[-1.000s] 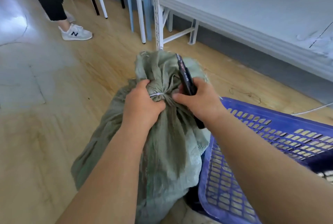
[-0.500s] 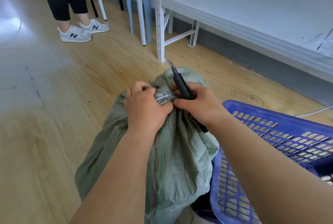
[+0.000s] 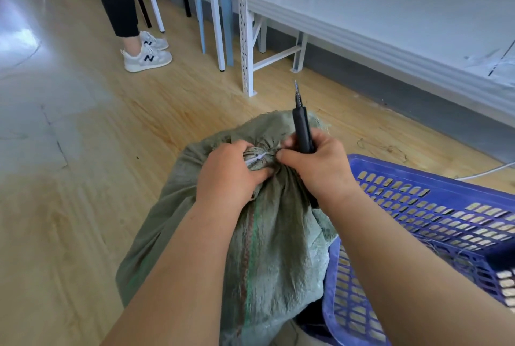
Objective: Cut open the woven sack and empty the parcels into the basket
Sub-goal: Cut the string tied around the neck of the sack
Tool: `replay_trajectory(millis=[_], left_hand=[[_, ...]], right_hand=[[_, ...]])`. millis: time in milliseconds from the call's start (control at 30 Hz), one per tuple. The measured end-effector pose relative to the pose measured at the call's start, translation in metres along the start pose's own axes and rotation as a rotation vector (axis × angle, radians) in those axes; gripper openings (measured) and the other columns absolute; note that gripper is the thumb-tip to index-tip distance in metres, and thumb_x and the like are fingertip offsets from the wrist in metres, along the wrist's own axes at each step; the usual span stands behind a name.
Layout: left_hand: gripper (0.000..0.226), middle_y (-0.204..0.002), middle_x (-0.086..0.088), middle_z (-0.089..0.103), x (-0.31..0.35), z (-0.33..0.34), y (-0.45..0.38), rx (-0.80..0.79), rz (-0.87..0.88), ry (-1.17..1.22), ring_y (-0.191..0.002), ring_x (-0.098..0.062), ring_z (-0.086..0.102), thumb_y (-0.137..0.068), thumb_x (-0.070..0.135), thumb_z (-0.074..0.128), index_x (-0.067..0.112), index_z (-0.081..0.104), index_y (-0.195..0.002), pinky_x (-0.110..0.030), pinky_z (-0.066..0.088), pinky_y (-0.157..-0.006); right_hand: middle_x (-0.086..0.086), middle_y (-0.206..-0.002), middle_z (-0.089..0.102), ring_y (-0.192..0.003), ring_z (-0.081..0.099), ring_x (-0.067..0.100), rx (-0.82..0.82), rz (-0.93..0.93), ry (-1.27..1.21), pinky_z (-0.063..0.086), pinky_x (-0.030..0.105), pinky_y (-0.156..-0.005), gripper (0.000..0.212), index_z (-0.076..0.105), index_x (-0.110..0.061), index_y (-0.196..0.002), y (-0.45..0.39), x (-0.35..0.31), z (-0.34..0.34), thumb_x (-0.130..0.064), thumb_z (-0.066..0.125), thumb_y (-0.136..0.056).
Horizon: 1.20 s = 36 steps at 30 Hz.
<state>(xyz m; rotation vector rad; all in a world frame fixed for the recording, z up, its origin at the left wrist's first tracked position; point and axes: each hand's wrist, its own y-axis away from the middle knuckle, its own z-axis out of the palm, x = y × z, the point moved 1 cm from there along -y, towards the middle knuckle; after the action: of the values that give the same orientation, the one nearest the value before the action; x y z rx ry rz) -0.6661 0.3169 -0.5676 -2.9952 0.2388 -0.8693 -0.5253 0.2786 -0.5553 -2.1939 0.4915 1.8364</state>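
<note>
The sack (image 3: pixel 267 248) is stood on the wooden floor (image 3: pixel 83 206), its right side pressed against the left wall of the blue basket (image 3: pixel 418 206). Its neck is gathered into a bunch at the top and is bound by a white tie (image 3: pixel 257 157).

The left hand (image 3: pixel 228 175) is closed on the bunched neck just left of the tie, with the thumb laid under the bunch. The right hand (image 3: pixel 320 167) is wrapped round a black cutter (image 3: pixel 302 128), which is pointed up and away from the sack; its forefinger is set against the neck just right of the tie. The tie thus lies between the two grips, touching or nearly touching both.

The step in hand is judged to be the cutting of the tie, not yet begun, since the tip is held clear above the neck. It is best done with the neck kept taut by the left hand, so that the tie is lifted off the cloth and can be caught alone. The cutter should be turned down, slid under the tie and drawn away from the left fingers, which are very close. Only the tie need be severed; a deep cut could reach the parcels, which are hidden inside.
</note>
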Motion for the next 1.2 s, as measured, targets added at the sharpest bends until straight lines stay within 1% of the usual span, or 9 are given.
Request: replay_trajectory(millis=[233,333,400,500,600,700,900,1033,1200], left_hand=[[0.022,-0.076,0.006,0.064,0.014,-0.011,0.001,0.186,0.162,0.203,-0.069,-0.016,0.058,-0.073,0.032,0.080,0.024,0.068,-0.090,-0.025,0.036,-0.051],[0.021,-0.071,0.009,0.062,0.013,-0.009,0.004,0.114,0.119,0.284,-0.064,-0.011,0.057,-0.075,0.031,0.079,0.021,0.067,-0.088,-0.022,0.037,-0.050],[0.020,-0.068,0.012,0.059,0.011,-0.006,0.004,0.079,0.101,0.289,-0.062,-0.004,0.055,-0.075,0.033,0.079,0.022,0.066,-0.086,-0.022,0.035,-0.049],[0.028,-0.087,0.006,0.058,0.009,-0.005,-0.002,0.085,0.101,0.236,-0.080,-0.016,0.058,-0.072,0.033,0.082,0.021,0.068,-0.094,-0.026,0.037,-0.061],[0.039,-0.101,0.006,0.048,0.007,-0.005,-0.007,0.087,0.132,0.147,-0.096,-0.019,0.054,-0.069,0.031,0.084,0.014,0.070,-0.101,-0.030,0.041,-0.078],[0.027,-0.085,0.006,0.059,0.008,-0.004,-0.005,0.021,0.134,0.177,-0.083,-0.019,0.059,-0.071,0.028,0.083,0.021,0.069,-0.094,-0.034,0.046,-0.069],[0.017,-0.065,0.012,0.059,0.007,-0.005,-0.003,0.017,0.114,0.206,-0.062,-0.007,0.056,-0.075,0.031,0.079,0.033,0.063,-0.078,-0.027,0.039,-0.052],[0.014,-0.066,0.012,0.061,0.008,-0.005,-0.001,0.049,0.127,0.226,-0.061,-0.004,0.056,-0.076,0.030,0.078,0.027,0.069,-0.086,-0.025,0.038,-0.049],[0.042,-0.087,0.007,0.066,0.010,-0.007,0.005,0.114,0.075,0.293,-0.077,-0.017,0.062,-0.073,0.026,0.080,0.031,0.052,-0.104,-0.034,0.048,-0.065]], right_hand=[[-0.015,-0.063,0.066,-0.053,0.055,-0.005,-0.159,-0.163,-0.034,0.041,0.007,-0.054,0.012,0.074,-0.016,-0.088,-0.003,-0.020,-0.009,-0.007,0.071,-0.081],[-0.001,-0.073,0.073,-0.072,0.067,0.007,-0.273,-0.149,0.053,0.051,0.019,-0.076,0.015,0.073,-0.015,-0.093,-0.004,-0.018,-0.010,-0.008,0.073,-0.080],[-0.005,-0.077,0.072,-0.078,0.065,0.006,-0.244,-0.160,0.089,0.050,0.023,-0.083,0.014,0.073,-0.017,-0.091,-0.003,-0.013,-0.012,-0.010,0.075,-0.079],[-0.013,-0.073,0.065,-0.064,0.057,-0.003,-0.142,-0.183,-0.011,0.044,0.016,-0.065,0.010,0.073,-0.020,-0.083,-0.002,-0.009,-0.013,-0.011,0.074,-0.080],[-0.007,-0.085,0.070,-0.066,0.059,-0.002,-0.148,-0.176,0.104,0.044,0.016,-0.065,0.010,0.074,-0.024,-0.080,-0.006,-0.011,-0.016,-0.014,0.072,-0.079],[-0.012,-0.077,0.069,-0.073,0.062,0.000,-0.242,-0.142,0.237,0.048,0.015,-0.074,0.012,0.073,-0.028,-0.080,-0.009,-0.013,-0.019,-0.016,0.072,-0.080],[-0.018,-0.071,0.065,-0.066,0.061,-0.006,-0.229,-0.195,0.295,0.046,0.008,-0.067,0.016,0.070,-0.030,-0.076,-0.012,-0.010,-0.017,-0.020,0.082,-0.071],[-0.009,-0.079,0.068,-0.074,0.064,0.010,-0.177,-0.205,0.273,0.051,0.024,-0.071,0.014,0.071,-0.025,-0.079,-0.010,-0.006,-0.012,-0.020,0.082,-0.071],[-0.016,-0.059,0.060,-0.050,0.051,-0.002,-0.272,-0.133,0.264,0.043,0.016,-0.055,0.015,0.069,-0.025,-0.079,-0.014,-0.011,-0.012,-0.021,0.081,-0.072]])
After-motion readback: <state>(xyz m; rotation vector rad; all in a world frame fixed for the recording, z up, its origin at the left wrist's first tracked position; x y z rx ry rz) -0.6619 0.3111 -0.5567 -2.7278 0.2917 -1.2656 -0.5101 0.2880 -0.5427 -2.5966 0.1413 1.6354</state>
